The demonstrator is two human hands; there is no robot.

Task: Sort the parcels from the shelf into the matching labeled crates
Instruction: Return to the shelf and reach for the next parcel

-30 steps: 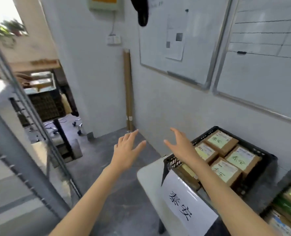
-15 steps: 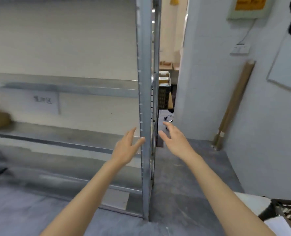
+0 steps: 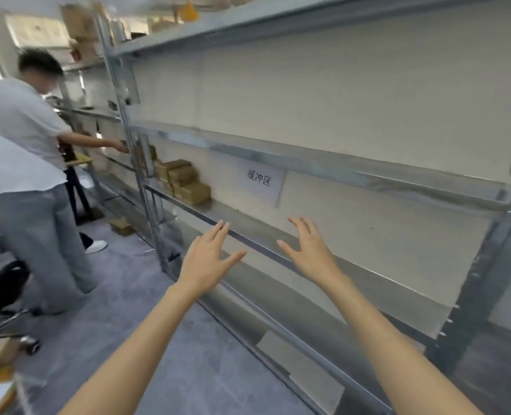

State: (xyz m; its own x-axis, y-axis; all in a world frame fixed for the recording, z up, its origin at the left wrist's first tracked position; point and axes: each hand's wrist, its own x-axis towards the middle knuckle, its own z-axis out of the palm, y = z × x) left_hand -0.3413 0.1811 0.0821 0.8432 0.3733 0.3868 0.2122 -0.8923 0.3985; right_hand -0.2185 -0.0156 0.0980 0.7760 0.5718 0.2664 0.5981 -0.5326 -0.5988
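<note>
- Left hand (image 3: 206, 259), right hand (image 3: 311, 250): fingers (image 3: 218, 232) apart, empty.
- Parcels (image 3: 185, 181) are stacked mid-left on the shelf (image 3: 248, 223); I could topple them, or bump the person (image 3: 23, 115) reaching nearby.

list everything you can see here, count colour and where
shelf rack: one, grey metal, fills the middle and right of the view
parcels: one stack, count unclear, brown, left end of the middle shelf
paper sign: one, white with dark characters, on the shelf's back wall right of the parcels
floor parcel: one, brown, on the floor by the rack's upright
boxes: a few, brown, blurred, top shelf at far left
other people: two, light tops, standing at the left
chair: one, black, lower left
left hand: open, empty, before the shelf edge
right hand: open, empty, before the shelf edge
</note>
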